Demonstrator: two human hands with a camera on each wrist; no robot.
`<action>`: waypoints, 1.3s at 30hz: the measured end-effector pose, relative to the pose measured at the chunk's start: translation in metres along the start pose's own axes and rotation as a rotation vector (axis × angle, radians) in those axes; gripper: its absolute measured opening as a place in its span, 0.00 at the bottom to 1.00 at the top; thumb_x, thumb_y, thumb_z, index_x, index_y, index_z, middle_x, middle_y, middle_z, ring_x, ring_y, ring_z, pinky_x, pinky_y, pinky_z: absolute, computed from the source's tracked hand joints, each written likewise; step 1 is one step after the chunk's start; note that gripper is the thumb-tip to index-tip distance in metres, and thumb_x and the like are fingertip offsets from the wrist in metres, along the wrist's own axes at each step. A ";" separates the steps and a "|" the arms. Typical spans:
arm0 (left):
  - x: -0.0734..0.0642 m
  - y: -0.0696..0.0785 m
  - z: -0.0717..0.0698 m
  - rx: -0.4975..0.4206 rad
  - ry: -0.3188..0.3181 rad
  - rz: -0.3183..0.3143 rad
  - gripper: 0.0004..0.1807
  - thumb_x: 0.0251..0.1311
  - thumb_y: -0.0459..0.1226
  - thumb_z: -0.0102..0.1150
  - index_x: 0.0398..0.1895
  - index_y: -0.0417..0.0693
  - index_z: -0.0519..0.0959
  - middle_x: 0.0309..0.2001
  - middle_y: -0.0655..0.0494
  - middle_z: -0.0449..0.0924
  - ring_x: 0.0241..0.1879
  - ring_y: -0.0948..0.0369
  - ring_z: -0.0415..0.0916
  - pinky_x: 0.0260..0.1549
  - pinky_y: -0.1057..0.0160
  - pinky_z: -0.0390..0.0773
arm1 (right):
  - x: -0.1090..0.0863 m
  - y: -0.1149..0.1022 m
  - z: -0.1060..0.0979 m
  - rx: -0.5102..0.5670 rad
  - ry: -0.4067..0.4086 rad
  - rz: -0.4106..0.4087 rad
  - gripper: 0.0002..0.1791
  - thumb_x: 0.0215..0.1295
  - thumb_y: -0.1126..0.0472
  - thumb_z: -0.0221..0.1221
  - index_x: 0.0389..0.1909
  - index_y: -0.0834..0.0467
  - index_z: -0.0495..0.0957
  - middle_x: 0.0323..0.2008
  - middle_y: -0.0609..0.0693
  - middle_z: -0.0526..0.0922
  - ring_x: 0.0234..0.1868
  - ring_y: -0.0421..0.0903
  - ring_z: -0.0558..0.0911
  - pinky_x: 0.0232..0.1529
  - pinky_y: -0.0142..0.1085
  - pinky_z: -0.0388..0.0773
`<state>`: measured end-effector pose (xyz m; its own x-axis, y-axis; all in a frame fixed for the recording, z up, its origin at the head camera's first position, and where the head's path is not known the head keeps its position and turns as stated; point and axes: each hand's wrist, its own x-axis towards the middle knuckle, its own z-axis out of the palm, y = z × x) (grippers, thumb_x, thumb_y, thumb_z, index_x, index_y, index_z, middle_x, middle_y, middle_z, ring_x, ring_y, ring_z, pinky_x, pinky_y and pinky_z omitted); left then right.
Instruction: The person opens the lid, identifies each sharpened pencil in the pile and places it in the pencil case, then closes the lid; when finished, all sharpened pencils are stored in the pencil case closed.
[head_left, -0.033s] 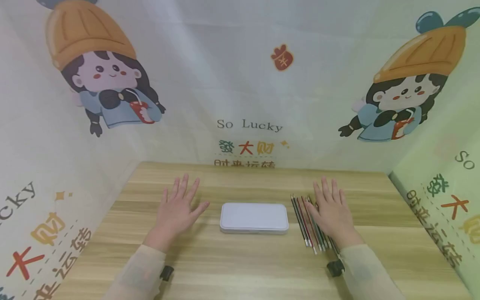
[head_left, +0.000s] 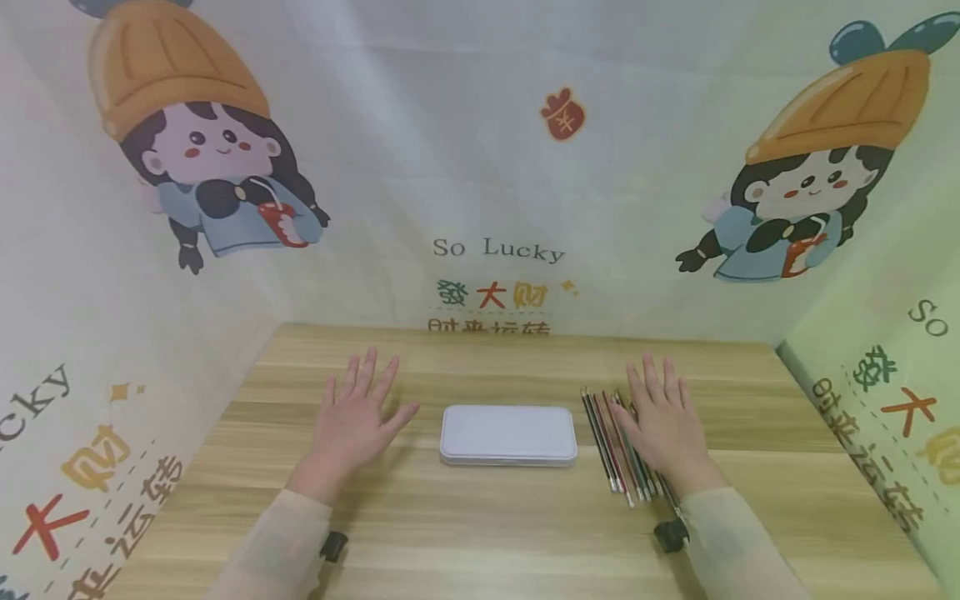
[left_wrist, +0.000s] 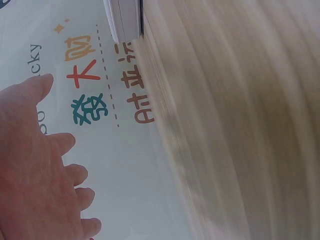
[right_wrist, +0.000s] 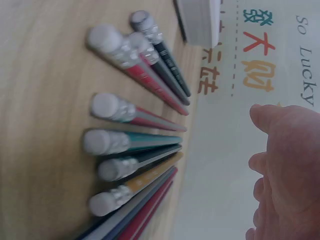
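Observation:
A white, flat, rounded box, apparently a pencil case, lies closed on the wooden table between the two hands. To its right is a loose row of several pencils in red, green, black and yellow; the right wrist view shows their white erasers facing the person. My left hand is held left of the case, palm down, fingers spread, holding nothing. My right hand, fingers straight, is over the pencils' right side and hides part of them. The wrist views show both hands raised off the table.
The wooden table ends at a printed cloth backdrop, which also rises at the left and right sides. Black straps or mounts sit under both wrists.

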<state>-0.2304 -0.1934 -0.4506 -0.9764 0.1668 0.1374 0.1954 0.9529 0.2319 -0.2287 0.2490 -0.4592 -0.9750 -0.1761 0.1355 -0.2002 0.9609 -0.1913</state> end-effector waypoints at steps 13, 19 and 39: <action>0.001 -0.004 0.002 0.007 0.023 0.015 0.47 0.71 0.68 0.42 0.85 0.56 0.45 0.85 0.46 0.33 0.83 0.41 0.32 0.78 0.31 0.35 | -0.004 0.009 -0.001 -0.013 -0.004 -0.001 0.41 0.79 0.46 0.50 0.80 0.67 0.50 0.82 0.68 0.39 0.82 0.69 0.37 0.81 0.63 0.42; -0.002 -0.004 0.008 -0.002 0.037 0.069 0.46 0.71 0.59 0.53 0.84 0.52 0.48 0.84 0.42 0.39 0.82 0.38 0.41 0.75 0.27 0.46 | -0.009 0.008 0.001 0.009 0.053 -0.019 0.30 0.73 0.52 0.59 0.71 0.62 0.71 0.74 0.68 0.67 0.69 0.71 0.72 0.55 0.63 0.81; 0.006 0.020 0.027 -0.300 -0.175 0.292 0.34 0.63 0.42 0.68 0.73 0.47 0.72 0.77 0.40 0.64 0.76 0.40 0.61 0.76 0.38 0.60 | 0.009 -0.028 0.018 0.296 -0.082 -0.360 0.32 0.60 0.50 0.73 0.65 0.55 0.79 0.71 0.62 0.74 0.72 0.64 0.72 0.71 0.61 0.70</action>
<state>-0.2352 -0.1661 -0.4715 -0.8721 0.4829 0.0794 0.4581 0.7484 0.4796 -0.2340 0.2167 -0.4701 -0.8405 -0.5146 0.1695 -0.5343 0.7353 -0.4169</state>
